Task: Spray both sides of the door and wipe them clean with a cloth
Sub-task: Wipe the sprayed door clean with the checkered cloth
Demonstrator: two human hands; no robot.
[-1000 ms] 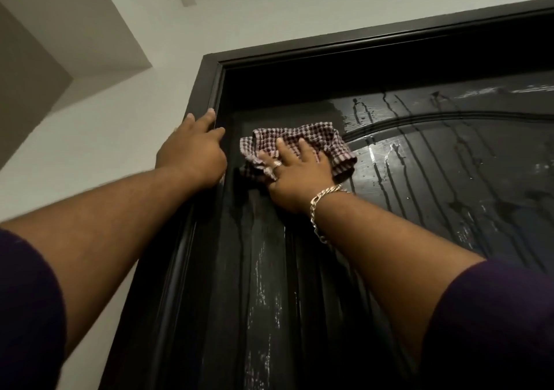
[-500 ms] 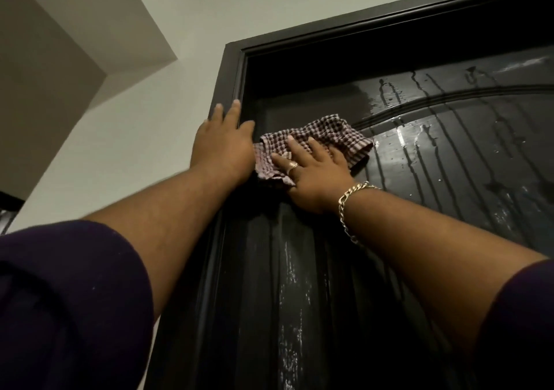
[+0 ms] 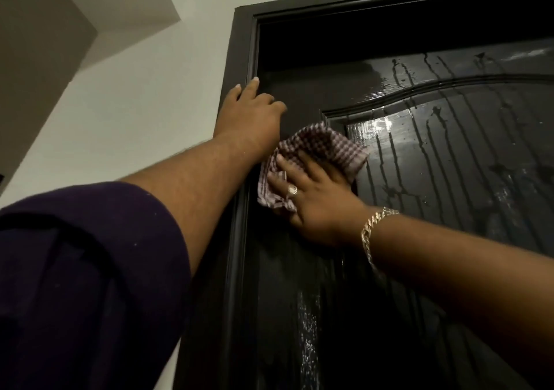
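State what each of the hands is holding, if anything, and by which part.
The right hand presses the checked cloth flat against the wet door, covering its lower half. The left hand holds nothing; it rests on the door frame.

Both arms are raised and stretched forward and upward. The left hand (image 3: pixel 250 119) is laid flat, its fingers (image 3: pixel 254 83) extended and pointing up. The right hand (image 3: pixel 317 197) is spread just below and to its right, palm pressed forward, fingers splayed; a ring is worn on one finger and a chain bracelet on the wrist.
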